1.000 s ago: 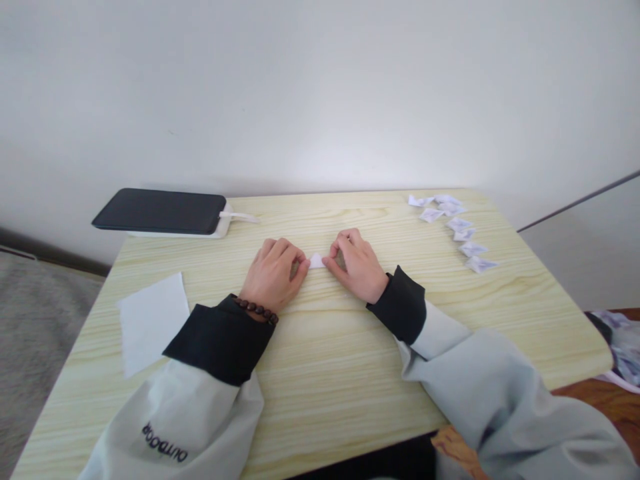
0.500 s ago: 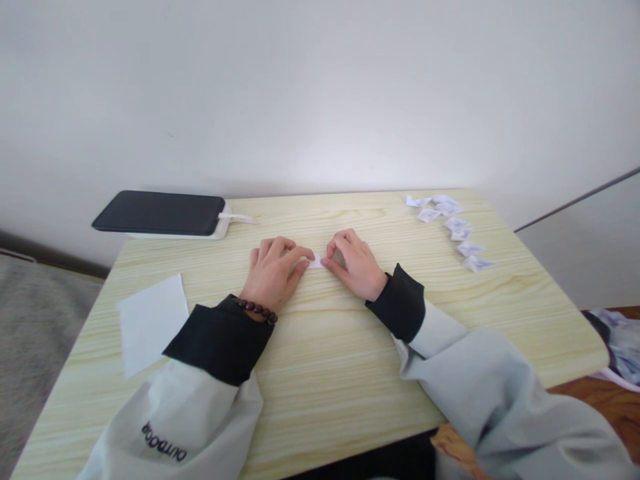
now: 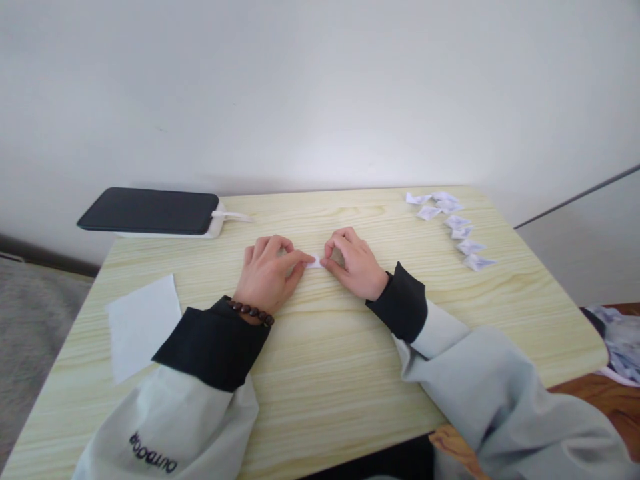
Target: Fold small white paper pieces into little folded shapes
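Between my two hands, at the middle of the wooden table (image 3: 330, 360), lies a small folded piece of white paper (image 3: 315, 264). My left hand (image 3: 273, 272), with a dark bead bracelet at the wrist, pinches its left end between thumb and forefinger. At the right end, the thumb and forefinger of my right hand (image 3: 354, 262) are pressed together on the paper. Fingertips cover both ends, so its full shape is hidden. A white sheet of paper (image 3: 143, 327) lies flat beside my left sleeve.
Several folded white paper pieces (image 3: 470, 247) form a curved row at the back right. At the back left, a black phone (image 3: 150, 211) rests on a white block, with a white cable (image 3: 234, 215) at its right end. A white wall (image 3: 320, 93) stands behind the table.
The view has shifted slightly, so the phone and the flat sheet appear a little further left. Both hands keep their pinch on the small paper, almost unmoved.
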### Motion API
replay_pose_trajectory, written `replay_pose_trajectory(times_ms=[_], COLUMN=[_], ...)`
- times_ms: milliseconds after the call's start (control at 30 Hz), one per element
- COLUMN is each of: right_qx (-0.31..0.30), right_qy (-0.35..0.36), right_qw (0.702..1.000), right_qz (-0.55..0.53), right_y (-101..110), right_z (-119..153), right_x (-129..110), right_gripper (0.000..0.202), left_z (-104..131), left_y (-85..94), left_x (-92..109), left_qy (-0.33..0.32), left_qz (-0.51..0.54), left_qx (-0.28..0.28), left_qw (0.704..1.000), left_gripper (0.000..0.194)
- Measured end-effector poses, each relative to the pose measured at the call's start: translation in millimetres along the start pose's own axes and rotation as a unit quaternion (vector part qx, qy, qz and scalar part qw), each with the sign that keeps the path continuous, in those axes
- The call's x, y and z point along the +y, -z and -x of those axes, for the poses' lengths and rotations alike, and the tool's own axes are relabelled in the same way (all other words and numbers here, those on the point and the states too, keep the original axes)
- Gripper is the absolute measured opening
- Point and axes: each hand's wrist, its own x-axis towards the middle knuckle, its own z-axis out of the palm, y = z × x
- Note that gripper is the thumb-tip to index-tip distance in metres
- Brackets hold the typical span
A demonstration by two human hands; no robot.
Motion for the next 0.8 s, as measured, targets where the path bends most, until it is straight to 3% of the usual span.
replay_pose_trajectory(times_ms=[233, 500, 633, 800], right_qx=[0.042, 0.019, 0.015, 0.022], right_qy=[-0.037, -0.055, -0.014, 0.051], right_qw=[0.998, 0.998, 1.000, 0.998], right_qz=[0.020, 0.029, 0.007, -0.035], right_y=[-5.0, -3.0, -1.3, 0.7], right_z=[2.6, 0.3, 0.9, 0.0], right_x=[-6.4, -14.0, -5.3, 7.3], right_gripper=[0.027, 0.021, 0.021, 0.018], left_z=[-0.1, -0.1, -0.4, -1.1], left_y=[-0.4, -1.0, 0.7, 0.0], left_x=[0.6, 1.7, 0.3, -5.8], left_qy=[0.014, 0.015, -0.002, -0.079], left_qz=[0.027, 0.024, 0.031, 0.078], left_qx=[-0.015, -0.018, -0.011, -0.002], left_qw=[0.999, 0.999, 0.999, 0.994], left_gripper=[0.020, 0.019, 0.019, 0.018])
